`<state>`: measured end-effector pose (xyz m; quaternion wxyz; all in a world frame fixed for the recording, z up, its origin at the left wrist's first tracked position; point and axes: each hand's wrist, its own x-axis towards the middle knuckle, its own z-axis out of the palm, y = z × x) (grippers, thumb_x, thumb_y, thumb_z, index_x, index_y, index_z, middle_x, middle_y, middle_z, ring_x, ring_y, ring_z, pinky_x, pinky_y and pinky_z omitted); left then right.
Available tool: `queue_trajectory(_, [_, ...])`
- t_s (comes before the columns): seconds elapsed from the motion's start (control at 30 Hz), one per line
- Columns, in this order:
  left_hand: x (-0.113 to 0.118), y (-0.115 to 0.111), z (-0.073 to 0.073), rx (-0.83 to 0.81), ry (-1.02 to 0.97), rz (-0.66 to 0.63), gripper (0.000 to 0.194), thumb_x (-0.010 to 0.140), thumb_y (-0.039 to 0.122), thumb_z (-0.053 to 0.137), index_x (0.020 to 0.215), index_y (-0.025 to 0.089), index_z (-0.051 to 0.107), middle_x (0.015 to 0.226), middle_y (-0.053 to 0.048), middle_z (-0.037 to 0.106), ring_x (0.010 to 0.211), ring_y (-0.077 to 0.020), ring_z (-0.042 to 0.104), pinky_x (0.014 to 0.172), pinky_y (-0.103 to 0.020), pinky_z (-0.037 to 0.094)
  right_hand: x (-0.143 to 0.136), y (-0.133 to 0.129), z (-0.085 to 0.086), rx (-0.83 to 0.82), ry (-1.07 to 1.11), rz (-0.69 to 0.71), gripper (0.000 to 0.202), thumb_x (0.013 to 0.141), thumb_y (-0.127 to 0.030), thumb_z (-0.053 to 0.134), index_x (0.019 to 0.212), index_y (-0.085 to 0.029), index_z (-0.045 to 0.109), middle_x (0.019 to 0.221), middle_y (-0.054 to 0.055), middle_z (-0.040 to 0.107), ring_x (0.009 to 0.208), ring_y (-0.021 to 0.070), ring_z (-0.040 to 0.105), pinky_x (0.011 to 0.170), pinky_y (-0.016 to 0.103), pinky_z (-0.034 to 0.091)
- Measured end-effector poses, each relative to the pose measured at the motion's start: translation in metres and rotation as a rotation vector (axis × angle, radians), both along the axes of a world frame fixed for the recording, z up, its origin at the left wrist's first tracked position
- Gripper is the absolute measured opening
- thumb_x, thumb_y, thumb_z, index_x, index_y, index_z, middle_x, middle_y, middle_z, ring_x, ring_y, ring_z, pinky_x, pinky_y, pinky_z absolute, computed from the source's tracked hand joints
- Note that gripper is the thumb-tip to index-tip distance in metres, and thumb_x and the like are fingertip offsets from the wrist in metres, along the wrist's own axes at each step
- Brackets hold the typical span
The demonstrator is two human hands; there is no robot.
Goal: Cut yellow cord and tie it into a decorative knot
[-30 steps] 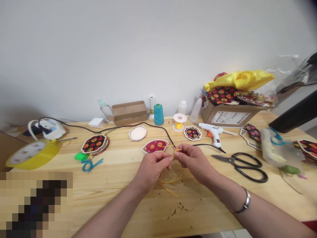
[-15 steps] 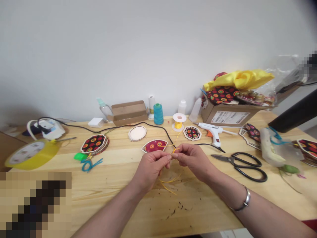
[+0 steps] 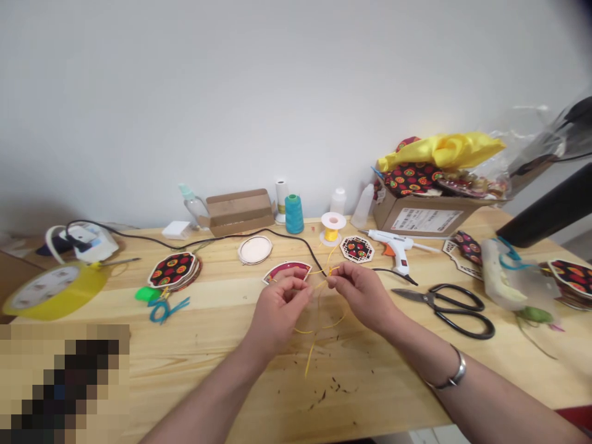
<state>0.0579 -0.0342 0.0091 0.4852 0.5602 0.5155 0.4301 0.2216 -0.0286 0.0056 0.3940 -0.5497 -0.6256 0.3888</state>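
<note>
Pinched between the thumb and fingers of my right hand [image 3: 361, 295] is a thin yellow cord [image 3: 309, 356], with a small knotted or looped part at the fingertips. My left hand [image 3: 280, 311] is a short way to the left, fingers curled and thumb against them on a strand of the same cord. Loose ends and a loop dangle below both hands. Another strand runs back toward the yellow cord spool [image 3: 331, 235]. Just behind my left fingers lies a red fan-shaped patterned piece [image 3: 292, 269], partly covered by them.
Black-handled scissors [image 3: 456, 311] and a white glue gun [image 3: 395, 246] lie to the right. A teal thread cone [image 3: 294, 214] stands near the wall. Stacked octagonal pieces [image 3: 173, 271] and yellow tape [image 3: 60, 288] are at left; a filled carton [image 3: 430, 213] sits back right.
My hands have moved apart from their fingertip-to-fingertip position, the left going left and down over the fan-shaped piece's edge. The loose cord below has swung into a wider loop.
</note>
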Motion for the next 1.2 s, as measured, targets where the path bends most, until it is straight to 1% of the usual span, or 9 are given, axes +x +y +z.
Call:
queue_trajectory(0.13, [-0.002, -0.001, -0.005, 0.112, 0.068, -0.082, 0.013, 0.072, 0.025, 0.062, 0.063, 0.017, 0.064, 0.117, -0.009, 0.051, 0.104, -0.0215, 0.051, 0.091, -0.035, 0.038, 0.001, -0.001, -0.002, 0.082, -0.072, -0.036, 0.016, 0.080, -0.021, 0.050, 0.065, -0.017, 0.054, 0.061, -0.001, 0.056, 0.058, 0.0114, 0.047, 0.057, 0.024, 0.034])
queue_trajectory(0.27, [0.000, -0.005, -0.008, 0.153, 0.157, -0.149, 0.009, 0.071, 0.024, 0.063, 0.064, 0.018, 0.065, 0.130, -0.009, 0.043, 0.115, -0.0242, 0.044, 0.100, -0.040, 0.030, -0.001, -0.001, -0.003, -0.076, 0.175, -0.002, 0.018, 0.079, -0.026, 0.050, 0.064, -0.017, 0.053, 0.052, -0.004, 0.049, 0.047, 0.0082, 0.039, 0.047, 0.022, 0.029])
queue_trajectory(0.43, [0.002, -0.007, -0.011, 0.101, 0.199, -0.231, 0.009, 0.071, 0.021, 0.062, 0.063, 0.018, 0.065, 0.135, -0.008, 0.039, 0.119, -0.0254, 0.041, 0.102, -0.041, 0.028, -0.004, -0.003, 0.003, -0.292, 0.553, 0.121, 0.021, 0.076, -0.034, 0.057, 0.067, -0.016, 0.049, 0.053, -0.004, 0.053, 0.038, 0.0039, 0.033, 0.040, 0.019, 0.021])
queue_trajectory(0.53, [0.003, -0.007, -0.009, 0.101, 0.155, -0.281, 0.009, 0.071, 0.019, 0.062, 0.062, 0.017, 0.065, 0.133, -0.009, 0.042, 0.120, -0.0252, 0.041, 0.101, -0.039, 0.029, -0.005, -0.005, 0.005, -0.325, 0.655, 0.186, 0.023, 0.075, -0.035, 0.059, 0.068, -0.016, 0.049, 0.061, -0.001, 0.060, 0.038, 0.0032, 0.035, 0.039, 0.019, 0.020])
queue_trajectory(0.63, [0.004, -0.008, -0.004, 0.058, 0.054, -0.316, 0.009, 0.070, 0.020, 0.064, 0.062, 0.016, 0.061, 0.123, -0.011, 0.052, 0.123, -0.0262, 0.038, 0.100, -0.038, 0.030, -0.006, -0.005, 0.006, -0.331, 0.678, 0.180, 0.024, 0.073, -0.034, 0.061, 0.067, -0.015, 0.049, 0.053, -0.004, 0.054, 0.038, 0.0028, 0.034, 0.040, 0.018, 0.019])
queue_trajectory(0.7, [0.004, -0.008, -0.002, -0.038, -0.101, -0.313, 0.011, 0.072, 0.024, 0.064, 0.067, 0.017, 0.057, 0.113, -0.011, 0.057, 0.111, -0.0248, 0.049, 0.091, -0.037, 0.038, -0.006, -0.005, 0.007, -0.336, 0.657, 0.158, 0.024, 0.072, -0.034, 0.062, 0.066, -0.015, 0.049, 0.049, -0.006, 0.050, 0.039, 0.0027, 0.033, 0.040, 0.018, 0.018])
queue_trajectory(0.8, [0.004, -0.009, -0.002, -0.171, -0.322, -0.285, 0.014, 0.076, 0.029, 0.061, 0.081, 0.018, 0.054, 0.093, -0.005, 0.061, 0.077, -0.0164, 0.059, 0.072, -0.032, 0.045, -0.006, -0.004, 0.007, -0.331, 0.576, 0.141, 0.025, 0.071, -0.033, 0.063, 0.063, -0.016, 0.047, 0.048, -0.006, 0.048, 0.040, 0.0033, 0.034, 0.041, 0.019, 0.020])
queue_trajectory(0.93, [0.002, -0.007, -0.007, -0.229, -0.359, -0.266, 0.022, 0.075, 0.028, 0.061, 0.095, 0.017, 0.059, 0.084, -0.002, 0.060, 0.055, -0.0072, 0.048, 0.059, -0.026, 0.043, -0.006, -0.005, 0.004, -0.318, 0.468, 0.162, 0.022, 0.071, -0.033, 0.061, 0.064, -0.015, 0.049, 0.050, -0.006, 0.047, 0.043, 0.0045, 0.035, 0.042, 0.019, 0.024])
queue_trajectory(1.2, [-0.002, -0.004, -0.005, -0.311, -0.206, -0.217, 0.019, 0.073, 0.032, 0.062, 0.076, 0.014, 0.066, 0.053, 0.006, 0.042, 0.044, -0.0034, 0.028, 0.041, -0.018, 0.019, -0.005, -0.004, 0.002, -0.282, 0.283, 0.157, 0.021, 0.071, -0.034, 0.059, 0.063, -0.016, 0.051, 0.048, -0.005, 0.046, 0.043, 0.0060, 0.036, 0.042, 0.020, 0.026])
